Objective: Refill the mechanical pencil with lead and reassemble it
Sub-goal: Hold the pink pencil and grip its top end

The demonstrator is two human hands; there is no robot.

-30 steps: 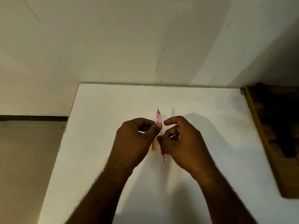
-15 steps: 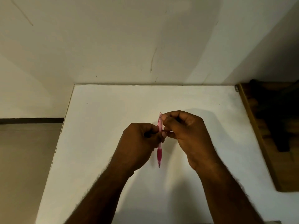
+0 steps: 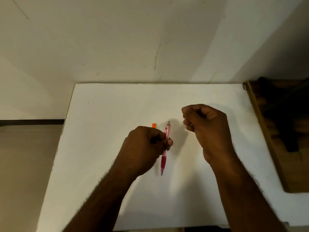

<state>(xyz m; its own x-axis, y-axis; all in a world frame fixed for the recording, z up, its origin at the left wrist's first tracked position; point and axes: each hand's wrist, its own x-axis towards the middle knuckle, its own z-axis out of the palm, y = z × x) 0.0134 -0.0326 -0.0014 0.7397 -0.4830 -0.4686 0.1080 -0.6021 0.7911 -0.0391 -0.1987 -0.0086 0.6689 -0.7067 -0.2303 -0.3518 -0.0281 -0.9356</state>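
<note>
Pink translucent plastic is what your left hand (image 3: 147, 146) is pinching: you are holding the mechanical pencil (image 3: 165, 148) at mid-barrel between thumb and fingertips, clamped firmly, above the white table (image 3: 100, 164). Your right hand (image 3: 205, 128) is hovering off to the right and a little farther away, well clear of the pencil, with its fingers curled together; whether they are pinching a cap, an eraser or a lead, I cannot tell, since anything there is too small to see.

Judging by the bare narrow stub at the pencil's far end, you are working at the opening step or just about to feed lead in. Your next move is calling for a steady barrel and a fine, aligned approach from the right hand to that small far opening; thin lead would be snapping easily if it were meeting the rim at an angle.

Running near to far, the pencil's long axis is leaning slightly right at the far end, with the writing tip pointing toward you and down.

Peeking out just beyond your left knuckles, an orange piece (image 3: 154, 125) is lying on the table, possibly the lead case.
</note>
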